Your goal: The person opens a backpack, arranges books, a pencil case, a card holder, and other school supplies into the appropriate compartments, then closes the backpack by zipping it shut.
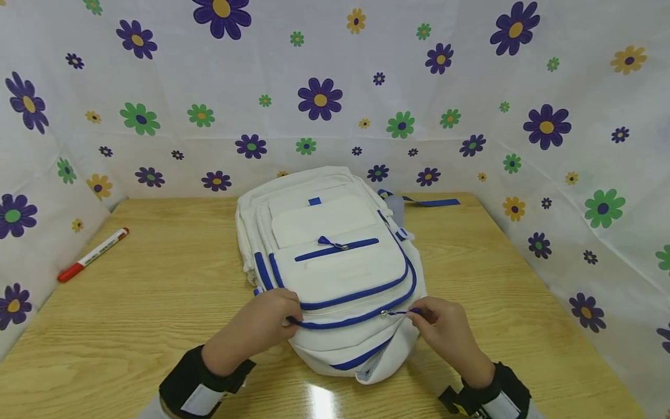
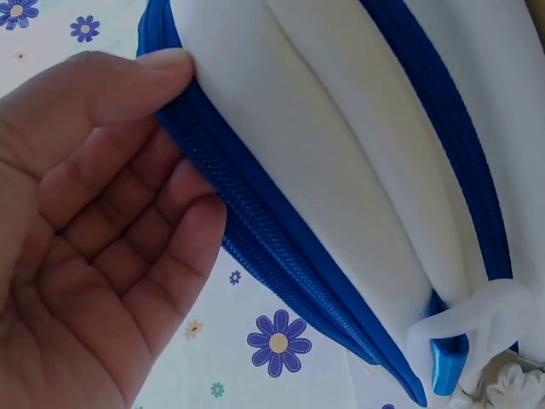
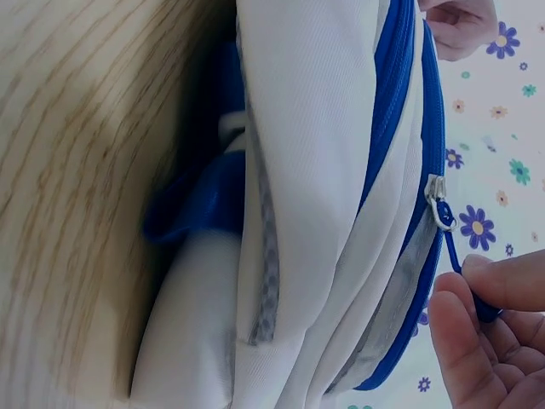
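A white backpack (image 1: 335,279) with blue zips lies on the table with its front side up. At its lower left edge my left hand (image 1: 269,317) pinches the blue zip band (image 2: 247,204) between thumb and fingers. My right hand (image 1: 445,329) holds the blue zip pull (image 3: 487,308) by the lower right edge, thumb against the fingers. A short cord runs taut from that pull to the metal slider (image 3: 438,200). Grey lining (image 3: 396,290) shows beside the blue edge on one side of the slider. Part of the left fingers is hidden behind the band.
A red-capped marker (image 1: 94,254) lies on the wooden table (image 1: 173,279) at the left. Behind the backpack a blue strap (image 1: 437,203) stretches to the right. Flower-patterned cloth (image 1: 335,52) encloses the back and sides.
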Demonstrator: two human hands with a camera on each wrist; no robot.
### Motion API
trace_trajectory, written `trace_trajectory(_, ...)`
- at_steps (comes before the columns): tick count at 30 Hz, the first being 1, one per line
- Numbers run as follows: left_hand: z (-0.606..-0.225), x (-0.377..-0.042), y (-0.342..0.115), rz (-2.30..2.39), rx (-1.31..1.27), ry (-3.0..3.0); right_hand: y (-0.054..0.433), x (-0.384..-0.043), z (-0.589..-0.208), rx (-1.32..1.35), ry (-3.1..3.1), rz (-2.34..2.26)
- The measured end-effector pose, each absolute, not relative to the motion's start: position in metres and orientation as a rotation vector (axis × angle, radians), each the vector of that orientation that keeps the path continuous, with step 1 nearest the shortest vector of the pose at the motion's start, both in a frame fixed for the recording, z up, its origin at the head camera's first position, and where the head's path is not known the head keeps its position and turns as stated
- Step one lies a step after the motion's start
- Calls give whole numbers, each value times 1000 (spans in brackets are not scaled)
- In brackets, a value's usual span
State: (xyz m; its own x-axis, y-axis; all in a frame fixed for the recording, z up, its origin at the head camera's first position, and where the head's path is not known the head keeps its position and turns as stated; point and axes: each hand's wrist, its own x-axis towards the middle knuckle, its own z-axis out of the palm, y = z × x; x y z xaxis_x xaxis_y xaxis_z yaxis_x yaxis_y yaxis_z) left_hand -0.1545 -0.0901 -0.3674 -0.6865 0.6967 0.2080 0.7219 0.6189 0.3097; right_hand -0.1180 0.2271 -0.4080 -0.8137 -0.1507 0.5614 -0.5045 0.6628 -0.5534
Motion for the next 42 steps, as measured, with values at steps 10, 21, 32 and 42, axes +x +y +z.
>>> trace_trajectory(10,-369,-157,-100,-550,-1161,-2817,228,-117,-409,490,-2400,1004)
trace_trajectory(21,-374,-159,-114,-547,-1143,-2772,229,-119,-412,493,-2385,1008)
trace_trajectory(32,-377,-163,-126,-527,-1154,-2732,227,-122,-411,543,-2378,1016)
trace_trajectory(42,-381,-164,-141,-488,-1056,-2731,235,-129,-411,508,-2378,968)
